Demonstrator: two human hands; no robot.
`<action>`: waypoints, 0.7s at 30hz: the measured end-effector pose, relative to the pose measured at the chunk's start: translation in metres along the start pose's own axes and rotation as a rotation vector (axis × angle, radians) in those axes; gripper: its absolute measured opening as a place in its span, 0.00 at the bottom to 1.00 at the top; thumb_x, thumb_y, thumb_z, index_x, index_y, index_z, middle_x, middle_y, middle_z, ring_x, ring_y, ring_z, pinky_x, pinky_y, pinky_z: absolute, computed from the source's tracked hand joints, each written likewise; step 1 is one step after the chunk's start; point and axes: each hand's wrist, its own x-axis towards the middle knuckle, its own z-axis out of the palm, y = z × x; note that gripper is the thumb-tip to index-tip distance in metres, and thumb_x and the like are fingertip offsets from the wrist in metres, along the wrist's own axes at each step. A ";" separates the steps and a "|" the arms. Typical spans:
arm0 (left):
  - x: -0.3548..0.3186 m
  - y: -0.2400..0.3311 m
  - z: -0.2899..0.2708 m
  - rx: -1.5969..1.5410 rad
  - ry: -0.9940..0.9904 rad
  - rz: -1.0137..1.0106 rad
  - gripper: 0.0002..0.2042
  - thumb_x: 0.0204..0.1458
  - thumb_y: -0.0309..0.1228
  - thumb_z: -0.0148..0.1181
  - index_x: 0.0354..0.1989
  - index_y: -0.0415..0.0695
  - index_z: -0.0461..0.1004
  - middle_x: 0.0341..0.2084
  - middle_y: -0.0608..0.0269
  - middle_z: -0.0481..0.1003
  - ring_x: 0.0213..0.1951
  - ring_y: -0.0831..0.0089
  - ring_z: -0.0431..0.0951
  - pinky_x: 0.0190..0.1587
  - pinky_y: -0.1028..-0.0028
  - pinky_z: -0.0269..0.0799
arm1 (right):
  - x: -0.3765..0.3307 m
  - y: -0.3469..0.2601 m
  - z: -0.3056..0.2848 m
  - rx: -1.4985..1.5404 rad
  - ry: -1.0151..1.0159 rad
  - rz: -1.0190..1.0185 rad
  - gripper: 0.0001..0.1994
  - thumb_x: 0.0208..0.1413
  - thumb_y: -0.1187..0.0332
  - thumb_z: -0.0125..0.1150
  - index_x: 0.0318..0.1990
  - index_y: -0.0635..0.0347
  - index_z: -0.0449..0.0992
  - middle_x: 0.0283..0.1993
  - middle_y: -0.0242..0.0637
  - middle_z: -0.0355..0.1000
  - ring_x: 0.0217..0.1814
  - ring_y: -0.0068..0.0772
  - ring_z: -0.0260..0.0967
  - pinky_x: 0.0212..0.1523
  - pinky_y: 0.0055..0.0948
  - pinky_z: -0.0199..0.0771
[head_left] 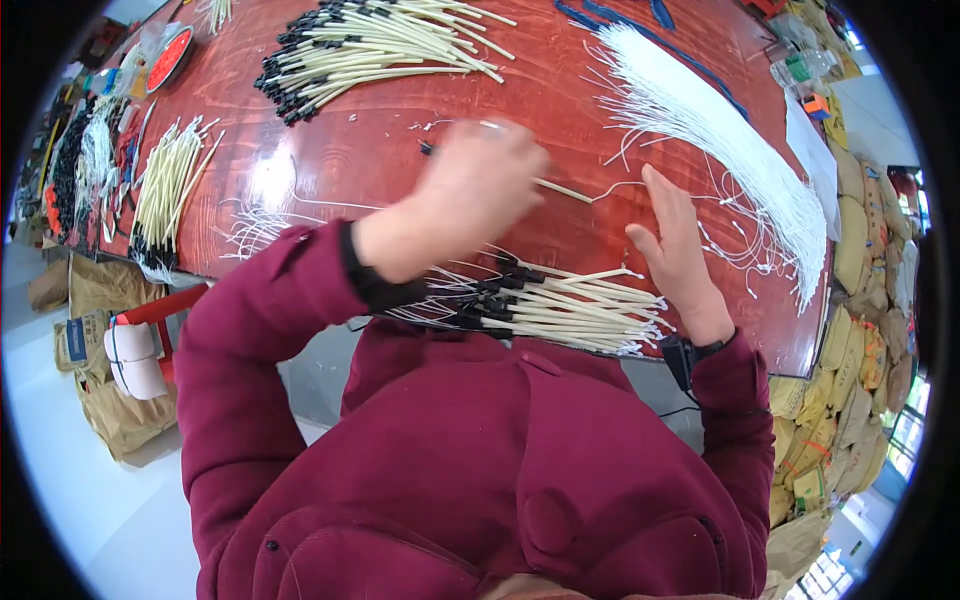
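My left hand [480, 185] is over the middle of the red table, blurred, with its fingers curled closed. What they grip is hidden. A cream tube [565, 190] sticks out from under its right side, and a small black piece [427, 148] shows on its other side. From the tube's end a thin white cord [620, 187] runs toward my right hand [672, 235]. That hand is open, fingers stretched upward and thumb apart, at the table's right part. Close to my body, between both arms, lies a pile of cream tubes with black ends and white cords [570, 310].
A large heap of black-ended cream tubes [400, 50] lies at the far side. To the right stretches a long bundle of white cords [720, 130]. A smaller tube bunch [170, 180] is at the left, beyond it a red-filled dish [170, 60]. Stacked sacks [840, 400] stand off the right edge.
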 end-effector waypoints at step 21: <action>-0.056 -0.097 0.003 -0.341 0.038 -0.278 0.05 0.57 0.24 0.61 0.37 0.34 0.79 0.27 0.46 0.77 0.28 0.56 0.78 0.33 0.65 0.71 | 0.060 -0.015 0.046 -0.397 0.080 -0.281 0.04 0.44 0.66 0.67 0.27 0.51 0.77 0.33 0.28 0.73 0.42 0.31 0.69 0.47 0.35 0.66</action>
